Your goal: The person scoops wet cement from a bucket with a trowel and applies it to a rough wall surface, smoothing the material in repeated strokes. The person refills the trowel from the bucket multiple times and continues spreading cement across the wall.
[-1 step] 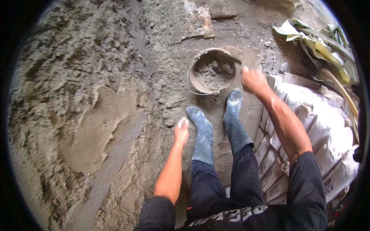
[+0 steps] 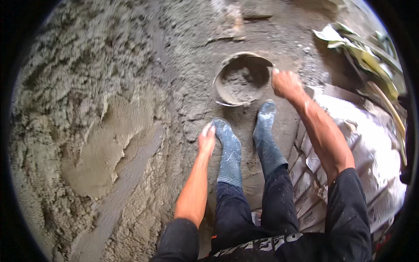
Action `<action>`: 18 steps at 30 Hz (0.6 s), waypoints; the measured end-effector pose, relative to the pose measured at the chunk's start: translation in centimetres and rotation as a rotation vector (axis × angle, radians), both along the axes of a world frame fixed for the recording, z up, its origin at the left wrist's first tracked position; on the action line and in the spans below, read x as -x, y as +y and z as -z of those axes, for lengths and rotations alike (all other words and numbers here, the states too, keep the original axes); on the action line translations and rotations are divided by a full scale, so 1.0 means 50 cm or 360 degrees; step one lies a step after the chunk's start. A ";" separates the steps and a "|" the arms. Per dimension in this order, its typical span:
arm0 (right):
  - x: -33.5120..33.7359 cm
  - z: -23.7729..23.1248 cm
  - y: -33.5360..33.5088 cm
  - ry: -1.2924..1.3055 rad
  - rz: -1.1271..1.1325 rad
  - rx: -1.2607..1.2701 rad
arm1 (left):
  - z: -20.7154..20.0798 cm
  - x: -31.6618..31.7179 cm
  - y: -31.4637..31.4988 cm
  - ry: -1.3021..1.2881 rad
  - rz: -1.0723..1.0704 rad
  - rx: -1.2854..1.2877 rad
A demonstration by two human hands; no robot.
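Observation:
A round bucket (image 2: pixel 221 89) coated in grey mortar stands on the ground ahead of my boots, its wire handle hanging on the near left side. Wet mortar (image 2: pixel 242 84) lies inside it. At the bucket's right rim, my right hand (image 2: pixel 286 84) is closed around the handle of a trowel; the trowel's dark blade (image 2: pixel 260 61) reaches over the bucket's far right edge. My left hand (image 2: pixel 207 139) hovers beside my left boot, loosely closed, with nothing visible in the fingers.
My rubber boots (image 2: pixel 229 148) stand just short of the bucket. Rough mortar covers the left side, with a smoothed patch (image 2: pixel 94 163) in it. Stacked pale sacks (image 2: pixel 345 148) crowd the right. Crumpled green-yellow sheeting (image 2: pixel 358 52) and a bent hose (image 2: pixel 390 115) lie at far right.
The trowel blade has turned and now shows broadly over the bucket's far right part. My left hand has risen slightly towards the bucket.

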State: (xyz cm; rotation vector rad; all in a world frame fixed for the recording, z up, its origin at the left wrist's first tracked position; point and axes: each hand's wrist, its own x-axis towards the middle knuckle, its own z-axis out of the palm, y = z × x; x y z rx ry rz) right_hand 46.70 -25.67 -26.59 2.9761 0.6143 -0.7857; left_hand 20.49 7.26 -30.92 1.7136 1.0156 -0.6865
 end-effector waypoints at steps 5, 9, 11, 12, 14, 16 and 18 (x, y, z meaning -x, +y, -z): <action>0.032 0.190 0.101 0.0134 -0.0540 -0.0031 | 0.115 -0.304 -0.087 -0.0205 0.0048 -0.0366; 0.082 0.130 0.025 0.0425 -0.0424 -0.0032 | 0.123 -0.421 -0.065 -0.0212 0.0029 -0.0102; 0.068 0.091 -0.038 0.0462 -0.0365 -0.0120 | 0.127 -0.431 -0.059 -0.0248 -0.0019 -0.0093; 0.056 0.083 -0.061 0.0469 -0.0290 -0.0269 | 0.129 -0.427 -0.056 -0.0257 -0.0058 0.0032; 0.036 0.095 -0.084 0.0432 -0.0055 -0.0085 | 0.129 -0.412 -0.079 -0.0284 -0.0043 -0.0041; 0.051 0.128 -0.075 0.0566 0.0369 -0.0226 | 0.110 -0.384 -0.121 -0.0381 -0.0011 -0.0238; 0.098 0.170 -0.031 0.1030 0.0124 -0.0197 | 0.083 -0.362 -0.164 -0.0445 0.0243 -0.0316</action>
